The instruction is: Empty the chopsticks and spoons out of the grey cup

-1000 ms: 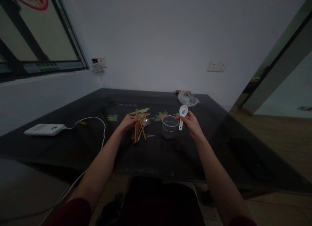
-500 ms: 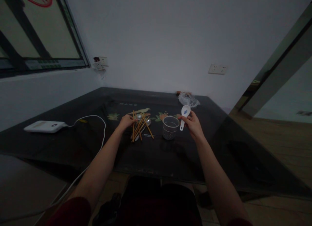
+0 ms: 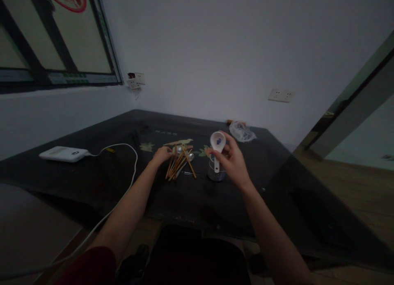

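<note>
A white soup spoon point(image 3: 218, 142) with a blue mark in its bowl is held by my right hand point(image 3: 232, 160), handle downward. It hangs in front of and over the clear cup point(image 3: 216, 176), covering much of the cup's rim. To the left lies a loose pile of wooden chopsticks point(image 3: 184, 164) with metal spoons point(image 3: 191, 156) among them. My left hand point(image 3: 163, 154) is at the pile's left side, its fingertips closed on one chopstick point(image 3: 175, 164) that stands steeper than the rest.
A white power bank point(image 3: 63, 153) lies at the left, its white cable point(image 3: 135, 166) running past my left forearm. Towards the wall sits a crumpled plastic bag point(image 3: 241, 131). A dark flat object point(image 3: 320, 215) rests on the dark table point(image 3: 191, 203) at the right.
My right hand has brought the soup spoon leftward from beside the cup to over it. The chopstick at my left hand has shifted slightly right against the pile. The view has turned a little left.
</note>
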Demonstrator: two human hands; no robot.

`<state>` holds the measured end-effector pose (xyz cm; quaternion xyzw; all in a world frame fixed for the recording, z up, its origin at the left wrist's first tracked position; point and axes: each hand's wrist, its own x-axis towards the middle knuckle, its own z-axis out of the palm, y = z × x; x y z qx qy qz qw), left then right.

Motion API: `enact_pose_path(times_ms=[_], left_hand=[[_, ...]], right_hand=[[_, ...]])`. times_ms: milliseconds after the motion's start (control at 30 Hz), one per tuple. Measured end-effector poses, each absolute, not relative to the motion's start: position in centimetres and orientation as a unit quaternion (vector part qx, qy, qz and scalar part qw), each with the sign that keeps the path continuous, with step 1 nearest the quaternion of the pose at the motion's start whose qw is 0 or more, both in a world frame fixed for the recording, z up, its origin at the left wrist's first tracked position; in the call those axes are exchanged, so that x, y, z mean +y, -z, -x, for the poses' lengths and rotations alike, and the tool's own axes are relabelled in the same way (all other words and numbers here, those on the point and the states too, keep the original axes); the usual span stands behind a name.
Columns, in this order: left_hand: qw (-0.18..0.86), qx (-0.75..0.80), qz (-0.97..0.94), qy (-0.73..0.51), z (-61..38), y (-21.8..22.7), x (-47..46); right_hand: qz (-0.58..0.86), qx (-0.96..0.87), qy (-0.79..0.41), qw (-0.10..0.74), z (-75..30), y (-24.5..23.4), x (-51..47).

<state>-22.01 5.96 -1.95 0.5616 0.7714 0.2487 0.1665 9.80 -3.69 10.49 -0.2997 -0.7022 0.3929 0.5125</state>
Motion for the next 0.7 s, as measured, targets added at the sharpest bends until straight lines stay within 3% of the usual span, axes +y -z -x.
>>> enact_pose_path(times_ms=[100,367,700], left_hand=[[0.142,0.778,-0.574,-0.214,21.9,1.8,6.0],[0.117,0.77,-0.597,-0.193,21.3,1.6,5.5],[0.131,0.735,-0.625,-0.228,19.9,0.9,4.7]], right_hand=[[0.286,-0.786,-0.353,0.42,-5.8,-9.8,-3.7],[0.467,-0.826,-0.222,0.225,1.9,-4.7,2.1],[0.545,-0.801,-0.179,0.173,3.2,-2.4,3.4]])
